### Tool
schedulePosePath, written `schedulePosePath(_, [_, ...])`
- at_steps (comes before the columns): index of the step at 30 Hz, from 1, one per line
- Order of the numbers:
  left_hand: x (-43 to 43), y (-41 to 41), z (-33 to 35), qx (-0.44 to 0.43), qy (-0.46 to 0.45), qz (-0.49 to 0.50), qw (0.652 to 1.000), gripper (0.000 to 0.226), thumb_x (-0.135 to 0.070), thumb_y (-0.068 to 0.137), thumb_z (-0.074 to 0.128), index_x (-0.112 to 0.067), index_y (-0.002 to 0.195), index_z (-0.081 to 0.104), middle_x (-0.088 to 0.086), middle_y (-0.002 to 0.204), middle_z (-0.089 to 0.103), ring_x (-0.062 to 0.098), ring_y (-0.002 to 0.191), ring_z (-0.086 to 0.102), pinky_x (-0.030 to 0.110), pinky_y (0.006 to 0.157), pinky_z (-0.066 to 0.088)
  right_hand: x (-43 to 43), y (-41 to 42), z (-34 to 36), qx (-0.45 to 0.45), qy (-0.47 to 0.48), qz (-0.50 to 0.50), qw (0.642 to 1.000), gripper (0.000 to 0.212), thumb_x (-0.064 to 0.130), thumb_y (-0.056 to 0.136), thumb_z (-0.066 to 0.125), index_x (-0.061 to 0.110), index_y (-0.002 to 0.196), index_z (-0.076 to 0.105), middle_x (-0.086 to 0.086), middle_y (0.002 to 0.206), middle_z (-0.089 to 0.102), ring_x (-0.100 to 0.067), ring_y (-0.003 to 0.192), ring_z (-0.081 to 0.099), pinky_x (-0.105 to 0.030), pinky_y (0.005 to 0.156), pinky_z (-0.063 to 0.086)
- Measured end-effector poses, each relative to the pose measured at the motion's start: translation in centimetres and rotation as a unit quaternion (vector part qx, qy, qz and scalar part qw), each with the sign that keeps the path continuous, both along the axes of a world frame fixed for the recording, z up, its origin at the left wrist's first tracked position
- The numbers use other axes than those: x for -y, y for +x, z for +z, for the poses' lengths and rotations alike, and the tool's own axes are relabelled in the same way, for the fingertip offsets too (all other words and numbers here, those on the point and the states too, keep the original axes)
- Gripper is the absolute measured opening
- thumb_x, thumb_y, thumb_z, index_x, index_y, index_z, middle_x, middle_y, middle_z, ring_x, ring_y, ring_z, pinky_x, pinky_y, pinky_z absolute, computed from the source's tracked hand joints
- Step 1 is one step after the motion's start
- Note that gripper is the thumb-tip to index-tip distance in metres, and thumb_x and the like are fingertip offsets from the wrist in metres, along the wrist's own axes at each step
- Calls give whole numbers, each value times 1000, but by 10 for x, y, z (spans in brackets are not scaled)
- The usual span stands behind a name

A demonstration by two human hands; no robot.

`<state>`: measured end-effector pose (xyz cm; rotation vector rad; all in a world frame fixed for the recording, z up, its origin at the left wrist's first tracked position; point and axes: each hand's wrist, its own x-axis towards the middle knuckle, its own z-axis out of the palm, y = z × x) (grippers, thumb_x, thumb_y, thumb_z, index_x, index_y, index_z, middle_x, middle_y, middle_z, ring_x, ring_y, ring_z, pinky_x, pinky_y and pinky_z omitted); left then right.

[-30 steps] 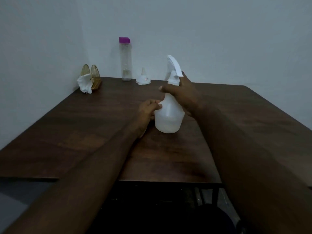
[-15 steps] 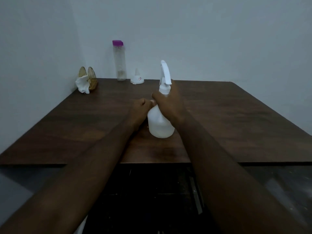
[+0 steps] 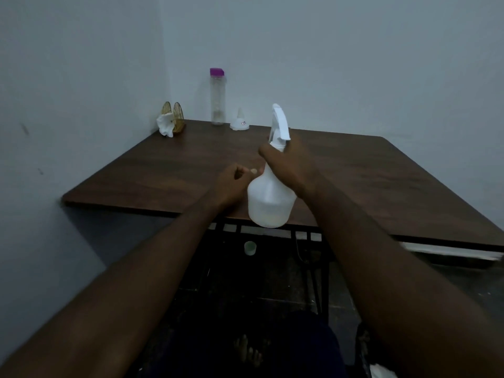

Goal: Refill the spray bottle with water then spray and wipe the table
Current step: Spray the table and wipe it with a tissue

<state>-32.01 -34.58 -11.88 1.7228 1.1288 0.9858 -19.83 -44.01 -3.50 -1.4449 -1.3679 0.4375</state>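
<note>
The translucent white plastic spray bottle [image 3: 270, 196] is at the near edge of the dark brown wooden worktop [image 3: 381, 181], about midway along it. Its base shows past that edge, so it seems to be lifted rather than standing. The right hand [image 3: 290, 166] wraps the neck just under the white trigger head. The left hand [image 3: 231, 184] is curled beside the bottle's shoulder; whether its fingertips touch or pinch it I cannot tell.

The likely trouble is a slip. With only the narrow neck gripped and nothing under the base, a loosened hold or a twist of the head would probably drop the bottle off the near edge to the floor. The little liquid at the bottom could then spill.

The bottle's long axis runs nearly upright, leaning slightly, and the trigger head appears to point towards the far edge.
</note>
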Motion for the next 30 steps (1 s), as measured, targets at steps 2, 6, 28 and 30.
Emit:
schedulePosePath(2, [10, -6, -2, -33, 13, -23, 999, 38, -54, 88, 56, -19, 103, 59, -1, 99, 65, 13, 92, 61, 32, 80, 50, 14, -4, 0, 16, 6, -14, 1000, 20, 20, 84, 60, 4, 96, 56, -3, 78, 55, -13, 68, 54, -22, 60, 44])
schedulePosePath(6, [18, -14, -1, -86, 58, -9, 995, 34, -46, 94, 52, -17, 108, 57, -2, 100, 60, 10, 87, 56, 28, 74, 44, 55, -9, -8, -44, 3, -22, 999, 28, 18, 83, 60, 4, 107, 58, -17, 89, 68, -24, 71, 70, -30, 66, 55])
schedulePosePath(28, [1, -16, -9, -88, 61, 28, 994, 17, -26, 95, 54, -16, 107, 57, 2, 105, 58, 16, 95, 53, 30, 85, 42, 85, -20, -112, -94, -153, -136, 974, 10, 15, 66, 55, 10, 65, 46, -8, 62, 51, -28, 59, 58, -40, 57, 51])
schedulePosePath(30, [-3, -14, -9, -99, 61, 37, 993, 10, -26, 94, 53, -18, 100, 56, 3, 104, 59, 17, 93, 54, 33, 87, 44, 81, -21, -112, -96, -154, -123, 976, 10, 15, 66, 55, 9, 67, 47, -9, 62, 50, -28, 58, 57, -38, 56, 49])
